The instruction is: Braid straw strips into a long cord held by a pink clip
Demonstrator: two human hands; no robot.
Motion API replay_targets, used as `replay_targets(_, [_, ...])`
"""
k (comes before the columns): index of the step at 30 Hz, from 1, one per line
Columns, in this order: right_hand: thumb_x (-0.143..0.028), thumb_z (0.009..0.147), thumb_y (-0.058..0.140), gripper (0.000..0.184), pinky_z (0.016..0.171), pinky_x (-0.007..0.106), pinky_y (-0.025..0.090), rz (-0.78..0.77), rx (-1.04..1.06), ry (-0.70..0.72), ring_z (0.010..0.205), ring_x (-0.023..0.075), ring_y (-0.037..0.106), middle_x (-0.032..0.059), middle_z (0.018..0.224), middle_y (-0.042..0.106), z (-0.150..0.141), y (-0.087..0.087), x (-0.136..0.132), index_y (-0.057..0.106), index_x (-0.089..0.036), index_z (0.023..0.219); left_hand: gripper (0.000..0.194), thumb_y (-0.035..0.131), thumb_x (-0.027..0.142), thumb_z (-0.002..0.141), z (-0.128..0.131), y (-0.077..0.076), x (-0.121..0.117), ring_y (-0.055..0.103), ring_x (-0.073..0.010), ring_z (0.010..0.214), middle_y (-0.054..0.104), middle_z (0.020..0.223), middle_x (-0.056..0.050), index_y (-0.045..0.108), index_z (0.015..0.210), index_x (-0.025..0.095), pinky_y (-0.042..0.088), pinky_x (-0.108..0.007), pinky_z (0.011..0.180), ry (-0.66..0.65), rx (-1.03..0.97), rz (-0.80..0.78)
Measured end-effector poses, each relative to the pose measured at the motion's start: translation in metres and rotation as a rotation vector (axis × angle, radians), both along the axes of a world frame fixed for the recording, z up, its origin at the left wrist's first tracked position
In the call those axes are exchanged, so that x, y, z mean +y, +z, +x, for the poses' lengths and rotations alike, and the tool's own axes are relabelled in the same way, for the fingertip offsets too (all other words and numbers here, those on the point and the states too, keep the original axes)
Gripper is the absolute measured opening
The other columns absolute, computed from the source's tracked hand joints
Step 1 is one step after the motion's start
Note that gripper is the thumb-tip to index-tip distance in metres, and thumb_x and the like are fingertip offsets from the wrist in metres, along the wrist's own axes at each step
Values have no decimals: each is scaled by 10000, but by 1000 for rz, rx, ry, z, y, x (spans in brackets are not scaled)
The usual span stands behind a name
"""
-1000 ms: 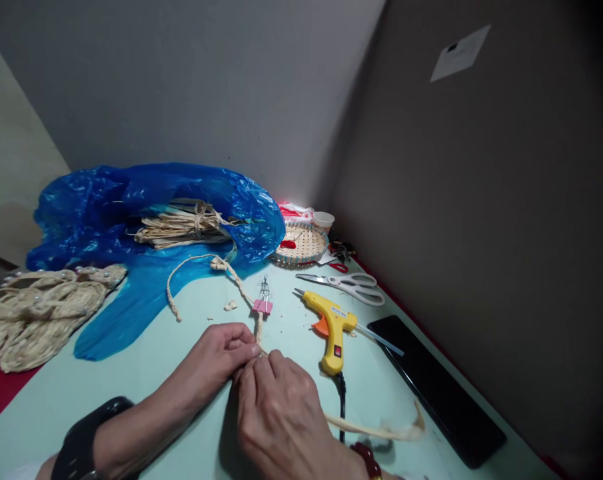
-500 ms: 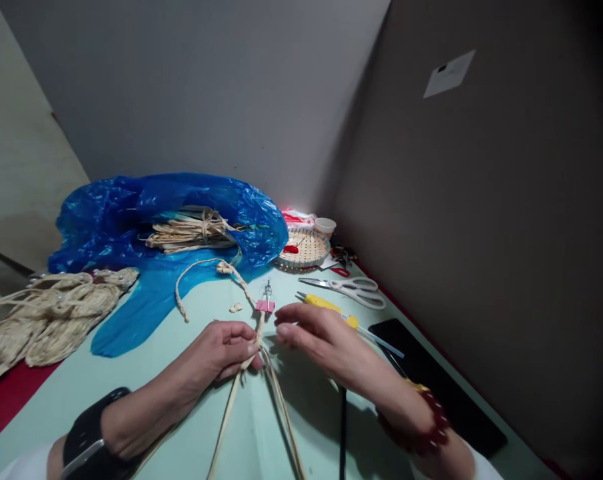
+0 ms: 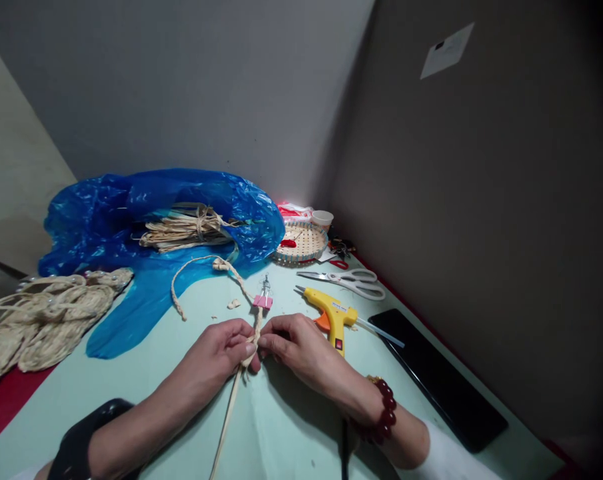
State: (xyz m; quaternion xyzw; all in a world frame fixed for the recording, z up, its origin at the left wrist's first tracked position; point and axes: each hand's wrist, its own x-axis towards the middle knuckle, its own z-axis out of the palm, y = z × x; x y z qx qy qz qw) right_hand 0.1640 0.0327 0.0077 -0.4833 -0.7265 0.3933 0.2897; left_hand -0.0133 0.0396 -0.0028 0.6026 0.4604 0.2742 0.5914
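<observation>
A pale straw braid point(image 3: 258, 321) runs down from a pink binder clip point(image 3: 262, 303) at the middle of the table. My left hand point(image 3: 228, 347) pinches the braid's lower end between thumb and fingers. From the other side my right hand point(image 3: 294, 347) is closed at the same spot, its thumb and forefinger together on the straw strands there. One loose strand point(image 3: 226, 427) trails toward me from below the left fingers. Beyond the clip, the finished braid point(image 3: 238, 279) bends left into a knot and a thin curled tail.
A blue plastic bag point(image 3: 91, 220) with a straw bundle point(image 3: 186, 228) lies at the back. Woven straw pieces point(image 3: 61, 320) sit at left. To the right are a yellow glue gun point(image 3: 334, 313), white-handled scissors point(image 3: 354, 282), a round woven basket point(image 3: 306, 247) and a black flat object point(image 3: 441, 380).
My right hand has moved left and down from above the table onto the braid and closed there. The strands that hung on the right are now out of sight. The view has shifted slightly.
</observation>
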Motion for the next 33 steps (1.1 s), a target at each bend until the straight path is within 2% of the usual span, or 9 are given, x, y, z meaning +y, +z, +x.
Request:
replay_targets(5, [-186, 815, 530, 191, 515, 202, 310, -23, -8, -92, 562, 90, 462, -18, 589, 598, -7, -4, -2, 647, -147, 670, 154, 527, 330, 810, 3, -2, -4, 499, -147, 609, 631, 630, 9, 531, 772, 180, 335, -259, 600, 19, 93, 78])
replay_targets(9, [-190, 816, 516, 213, 524, 200, 347, -94, 103, -111, 558, 102, 501, 9, 598, 655, -12, -7, -6, 646, -144, 653, 114, 494, 300, 836, 5, -2, -8, 522, -154, 639, 617, 660, 30, 514, 781, 203, 359, -256, 605, 48, 144, 146])
replay_targets(14, [-216, 815, 538, 178, 517, 195, 348, -114, 169, -164, 581, 109, 509, 21, 625, 657, -12, -7, -7, 638, -138, 690, 182, 427, 323, 894, 5, 10, -14, 531, -164, 633, 608, 650, 46, 508, 764, 227, 350, -266, 611, 59, 368, 319])
replay_targets(17, [-219, 815, 549, 148, 520, 196, 341, -54, 123, -192, 582, 107, 497, 5, 625, 618, -12, -5, -9, 624, -143, 713, 271, 397, 324, 908, 4, 17, -13, 564, -184, 681, 626, 678, 22, 560, 717, 223, 366, -280, 650, 47, 476, 390])
replay_targets(21, [-196, 841, 526, 137, 565, 214, 336, 87, -31, -215, 606, 116, 505, -1, 650, 600, -14, -2, -14, 590, -160, 726, 254, 432, 293, 896, 4, 21, -13, 599, -214, 770, 675, 794, -31, 645, 791, 202, 381, -305, 710, 63, 574, 530])
replay_targets(24, [-190, 867, 503, 149, 564, 233, 311, 154, -156, -221, 574, 117, 465, 0, 638, 581, -16, -1, -18, 568, -169, 734, 271, 418, 286, 898, 9, 20, -18, 589, -215, 720, 654, 753, -44, 632, 758, 195, 379, -311, 668, 59, 611, 580])
replay_targets(27, [-178, 865, 504, 145, 562, 238, 307, 167, -194, -232, 548, 113, 443, 2, 629, 584, -19, -1, -20, 579, -167, 741, 258, 410, 266, 893, 14, 18, -24, 581, -202, 659, 642, 698, -31, 575, 702, 210, 375, -302, 627, 59, 595, 578])
replay_targets(30, [-164, 846, 512, 163, 560, 229, 321, 117, -100, -230, 561, 113, 472, 4, 629, 606, -18, -3, -17, 601, -164, 710, 251, 401, 251, 896, 17, 13, -30, 590, -192, 618, 648, 683, -30, 522, 678, 221, 379, -294, 596, 47, 572, 566])
replay_targets(33, [-160, 818, 533, 163, 572, 216, 355, 1, 76, -206, 595, 116, 515, 7, 638, 621, -14, -4, -13, 626, -150, 684, 262, 367, 252, 917, 17, 10, -35, 635, -218, 670, 675, 739, -63, 543, 726, 218, 418, -309, 623, -7, 601, 586])
